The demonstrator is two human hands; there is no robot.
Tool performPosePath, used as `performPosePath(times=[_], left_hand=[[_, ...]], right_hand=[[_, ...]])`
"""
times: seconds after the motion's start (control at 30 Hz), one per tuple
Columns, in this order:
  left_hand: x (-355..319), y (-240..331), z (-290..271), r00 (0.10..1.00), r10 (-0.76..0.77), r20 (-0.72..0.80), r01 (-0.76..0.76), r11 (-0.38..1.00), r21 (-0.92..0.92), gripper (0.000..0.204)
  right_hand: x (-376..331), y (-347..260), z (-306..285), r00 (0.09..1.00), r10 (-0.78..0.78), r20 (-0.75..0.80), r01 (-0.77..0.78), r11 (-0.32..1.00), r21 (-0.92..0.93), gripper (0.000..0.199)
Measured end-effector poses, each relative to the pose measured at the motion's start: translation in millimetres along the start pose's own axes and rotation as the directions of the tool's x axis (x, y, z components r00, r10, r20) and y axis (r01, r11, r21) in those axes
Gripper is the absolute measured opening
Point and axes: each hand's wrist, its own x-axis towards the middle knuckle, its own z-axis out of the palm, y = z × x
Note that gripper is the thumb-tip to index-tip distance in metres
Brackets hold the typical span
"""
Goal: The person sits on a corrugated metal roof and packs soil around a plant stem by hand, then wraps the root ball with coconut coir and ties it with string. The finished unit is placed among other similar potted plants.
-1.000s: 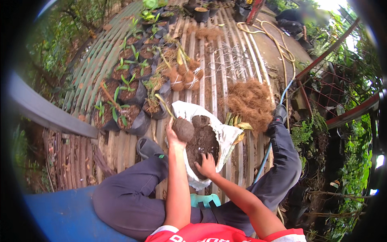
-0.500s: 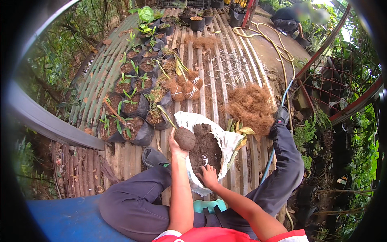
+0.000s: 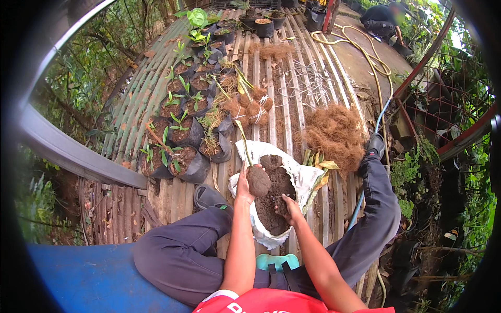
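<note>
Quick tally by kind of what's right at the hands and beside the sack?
White sack of soil: 1
Soil ball with shoot, in left hand: 1
Loose brown fibre pile: 1
Hands: 2
Total: 5

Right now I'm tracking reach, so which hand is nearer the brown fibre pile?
Right. The right hand is in the soil sack, nearer the brown fibre pile; the left hand holds a soil ball farther left.

Soil sack (image 3: pixel 302 180) between potted seedlings (image 3: pixel 180 141) left, fibre pile (image 3: pixel 334 133) right.
</note>
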Motion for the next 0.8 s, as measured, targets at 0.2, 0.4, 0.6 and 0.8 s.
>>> performPosePath(times=[0.2, 0.4, 0.6, 0.8], left_hand=[[-1, -21, -7, 0.989, -0.045, -0.142, 0.086, 0.950, 0.301, 0.047], [2, -32, -10, 0.977, -0.049, -0.209, 0.132, 0.905, 0.405, 0.047], [1, -35, -17, 0.977, -0.030, -0.210, 0.122, 0.887, 0.445, 0.046], [-1, -39, -15, 0.973, 0.011, -0.229, 0.116, 0.837, 0.535, 0.054]], right_hand=[[-9, -7, -8, 0.995, -0.083, 0.063, 0.060, 0.951, 0.303, 0.026], [-11, -4, -1, 0.994, -0.068, 0.090, 0.046, 0.974, 0.221, 0.023], [-6, 1, 1, 0.999, -0.053, 0.009, 0.047, 0.936, 0.350, 0.018], [-5, 2, 6, 0.996, -0.083, -0.040, 0.091, 0.954, 0.287, 0.022]])
